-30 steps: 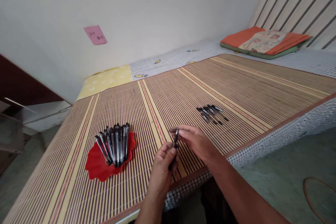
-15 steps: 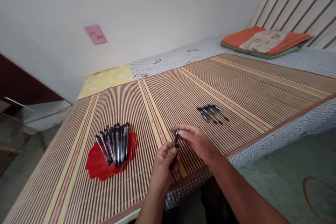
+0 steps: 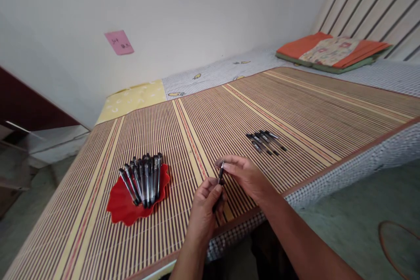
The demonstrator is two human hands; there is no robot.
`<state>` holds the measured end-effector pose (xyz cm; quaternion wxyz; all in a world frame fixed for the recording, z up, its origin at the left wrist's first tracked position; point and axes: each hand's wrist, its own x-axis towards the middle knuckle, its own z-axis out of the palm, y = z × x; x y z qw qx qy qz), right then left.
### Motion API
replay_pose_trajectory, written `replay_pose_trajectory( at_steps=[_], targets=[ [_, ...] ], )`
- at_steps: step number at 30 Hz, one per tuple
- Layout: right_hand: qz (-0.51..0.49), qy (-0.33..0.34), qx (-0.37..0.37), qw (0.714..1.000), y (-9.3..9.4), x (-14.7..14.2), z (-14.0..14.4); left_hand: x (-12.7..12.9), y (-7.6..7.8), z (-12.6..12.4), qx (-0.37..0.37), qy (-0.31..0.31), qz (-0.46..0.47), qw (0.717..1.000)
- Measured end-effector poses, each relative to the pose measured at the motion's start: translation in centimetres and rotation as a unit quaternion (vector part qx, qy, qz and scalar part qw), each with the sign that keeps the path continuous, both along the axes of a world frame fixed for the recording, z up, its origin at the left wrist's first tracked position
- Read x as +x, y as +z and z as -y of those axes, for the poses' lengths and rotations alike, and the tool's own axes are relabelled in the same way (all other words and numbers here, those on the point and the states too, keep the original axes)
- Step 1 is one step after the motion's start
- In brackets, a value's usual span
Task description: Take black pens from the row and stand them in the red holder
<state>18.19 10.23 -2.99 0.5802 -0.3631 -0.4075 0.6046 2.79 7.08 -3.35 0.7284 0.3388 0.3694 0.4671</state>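
Observation:
Both of my hands hold one black pen (image 3: 219, 178) upright above the striped bamboo mat (image 3: 213, 118). My left hand (image 3: 205, 210) grips the pen's lower barrel. The fingertips of my right hand (image 3: 244, 175) pinch its top end. To the left, a red leaf-shaped dish (image 3: 121, 208) carries several black pens (image 3: 142, 179) fanned side by side. Beyond my right hand, several more black pens (image 3: 265, 141) lie in a small row on the mat.
The mat covers a bed against a white wall with a pink note (image 3: 118, 43). A folded orange and patterned cloth (image 3: 331, 51) lies at the far right. The mat's near edge (image 3: 295, 190) drops to a greenish floor. Dark furniture (image 3: 29, 111) stands at the left.
My hands and the pen have stayed almost in place, with only a slight shift of the fingers.

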Motion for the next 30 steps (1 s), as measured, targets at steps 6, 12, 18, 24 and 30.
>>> replay_pose_trajectory(
  at_steps=[6,12,18,24,30],
  targets=[
    [0.019,-0.011,-0.007,1.000,0.5,-0.4,0.1,0.3,-0.4,0.1,0.027,0.050,-0.040,0.998],
    [0.059,-0.039,-0.002,0.997,1.4,-1.1,0.4,0.7,0.3,0.6,0.079,0.127,-0.151,0.977],
    [0.062,-0.069,-0.017,0.996,1.1,-2.0,0.2,0.9,-0.1,0.4,0.078,0.141,-0.155,0.975],
    [0.017,-0.060,-0.057,0.996,1.6,-3.3,0.5,0.1,-0.6,0.9,0.052,0.084,-0.102,0.990],
    [0.021,0.035,-0.014,0.999,1.4,-4.3,5.9,-4.7,-0.2,8.7,-0.103,0.048,-0.100,0.988]
  ],
)
